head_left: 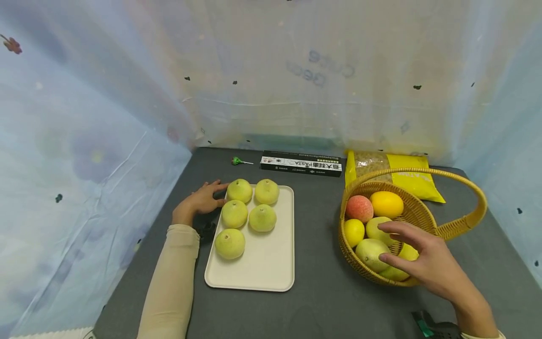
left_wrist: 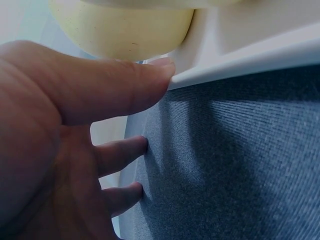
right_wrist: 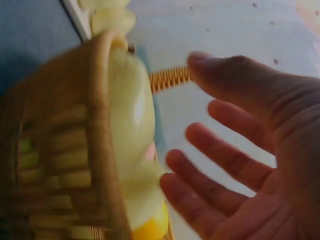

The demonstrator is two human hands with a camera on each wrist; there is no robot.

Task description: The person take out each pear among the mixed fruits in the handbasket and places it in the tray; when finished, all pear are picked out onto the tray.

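Observation:
My left hand (head_left: 204,197) is at the far left corner of a cream tray (head_left: 271,263), its thumb right at the rim and other fingertips on the dark tabletop. Several round, pale yellow-green fruits (head_left: 230,244) sit on the tray in two columns. To the right, my right hand (head_left: 427,256) hovers over a wicker basket (head_left: 347,249), thumb and fingers spread apart with nothing between them. In the basket lie more pale green fruits (head_left: 372,254), a pinkish-red peach (head_left: 359,208) and yellow lemons (head_left: 387,204). Part of the basket's near right side is hidden behind the right hand.
A black pasta box (head_left: 301,163) lies at the back of the dark table (head_left: 317,226), with a small green-headed stick (head_left: 237,161) to its left. Behind the basket is a yellow bag (head_left: 410,174). The basket's tall handle (head_left: 476,212) arches to the right. Patterned curtains (head_left: 262,94) surround the table.

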